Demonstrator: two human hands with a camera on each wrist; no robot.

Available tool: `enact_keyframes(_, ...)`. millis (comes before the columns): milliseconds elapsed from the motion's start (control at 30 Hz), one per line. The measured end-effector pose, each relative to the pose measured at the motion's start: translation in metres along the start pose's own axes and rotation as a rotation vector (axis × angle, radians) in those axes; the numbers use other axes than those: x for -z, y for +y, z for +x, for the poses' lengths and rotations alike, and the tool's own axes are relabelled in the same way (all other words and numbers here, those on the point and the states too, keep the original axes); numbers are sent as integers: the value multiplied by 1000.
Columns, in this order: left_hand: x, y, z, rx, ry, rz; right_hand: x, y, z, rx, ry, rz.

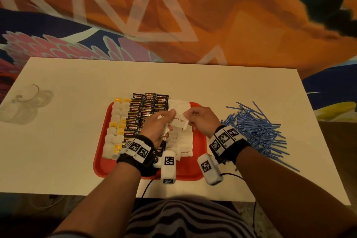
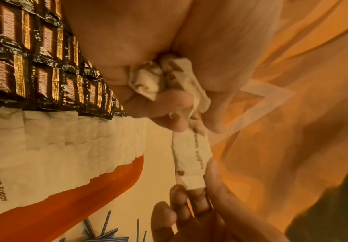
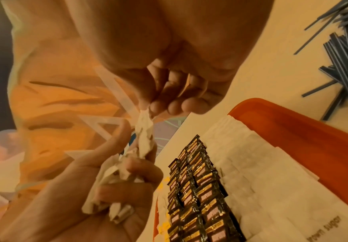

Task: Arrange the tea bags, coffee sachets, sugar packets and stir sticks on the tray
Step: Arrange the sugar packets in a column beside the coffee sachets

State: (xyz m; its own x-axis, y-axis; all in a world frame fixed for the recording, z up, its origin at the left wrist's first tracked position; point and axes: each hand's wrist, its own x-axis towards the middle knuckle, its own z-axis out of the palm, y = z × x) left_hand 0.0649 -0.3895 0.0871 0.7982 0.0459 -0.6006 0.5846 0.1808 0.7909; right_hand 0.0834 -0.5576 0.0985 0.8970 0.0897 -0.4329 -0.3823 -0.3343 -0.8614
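Observation:
A red tray [image 1: 201,152] holds rows of tea bags [image 1: 116,127], black coffee sachets [image 1: 146,106] and white brown-sugar packets [image 1: 181,139]. Above the tray both hands hold one sugar packet [image 1: 179,121] between them. My left hand [image 1: 160,123] grips a bunch of sugar packets [image 2: 148,80] in its curled fingers and pinches the packet's [image 2: 189,150] left end. My right hand [image 1: 197,118] pinches its right end [image 3: 146,117] with thumb and fingertips. Blue stir sticks [image 1: 257,131] lie in a heap on the table to the right of the tray.
The white table [image 1: 77,141] stands against an orange patterned wall. Clear glasses [image 1: 25,102] sit at its far left edge. A black cable [image 1: 148,183] hangs over the near edge below the tray.

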Motion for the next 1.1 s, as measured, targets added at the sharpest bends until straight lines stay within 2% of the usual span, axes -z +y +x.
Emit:
enact_keyframes(100,4,-3,3,-18,39,8,-3,5,2,3,71,23)
enact_keyframes(167,4,-5,3,-23,52,3,-7,8,3,-45,134,167)
enact_keyframes(267,3,-9,2,-63,71,17,-13,8,-1,-210,24,393)
enact_keyframes(367,3,-13,1,-97,82,50,-16,14,-7,-214,-93,340)
enact_keyframes(500,5,-20,-1,-112,107,123,-19,25,-11,-147,-33,326)
enact_keyframes(733,16,-51,1,-88,97,329,-30,63,-18,-186,21,157)
enact_keyframes(867,22,-71,-1,9,80,391,-35,90,-20,-252,-2,43)
enact_keyframes(1000,28,-85,-3,15,96,474,-35,117,-23,-313,-30,-133)
enact_keyframes(1100,36,-91,-2,55,111,418,-40,133,-22,-372,0,-166)
